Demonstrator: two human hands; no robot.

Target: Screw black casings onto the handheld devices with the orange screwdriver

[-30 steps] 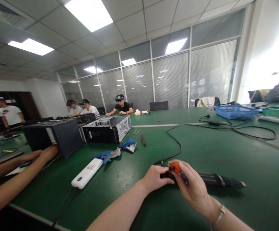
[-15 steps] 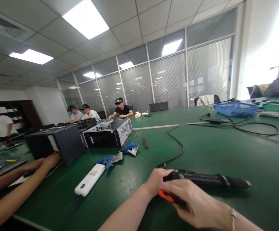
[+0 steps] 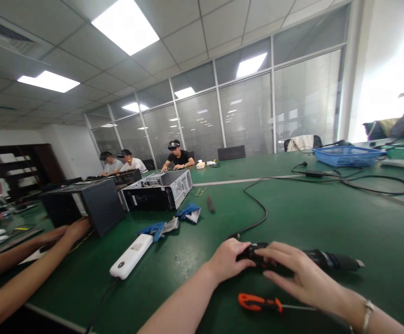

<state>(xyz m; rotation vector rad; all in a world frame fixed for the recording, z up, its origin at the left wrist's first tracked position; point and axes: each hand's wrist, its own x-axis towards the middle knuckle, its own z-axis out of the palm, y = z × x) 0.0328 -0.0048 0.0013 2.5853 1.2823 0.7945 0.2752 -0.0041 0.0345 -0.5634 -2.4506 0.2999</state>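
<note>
A black electric screwdriver (image 3: 330, 260) lies across the table in front of me, its tip to the right and a cord at its left end. My left hand (image 3: 224, 261) is wrapped around that corded end. Over the tool's middle is my right hand (image 3: 303, 271), fingers stretched and apart, with nothing held; whether the fingertips touch the tool is hard to tell. Nearer to me, a screwdriver (image 3: 257, 302) with an orange and black handle rests on the table, its thin shaft running partly under my right hand.
Left of me are a white power bank-like box (image 3: 132, 256), blue-grey gloves (image 3: 158, 229) and an open computer case (image 3: 153, 195). A co-worker's hands (image 3: 71, 232) reach into a dark case (image 3: 101, 206). A black cord (image 3: 263, 208) crosses toward a blue basket (image 3: 348, 155).
My right hand has let go of the orange-handled screwdriver, which now lies on the table, and has moved over the electric screwdriver. My left hand stays at the corded end.
</note>
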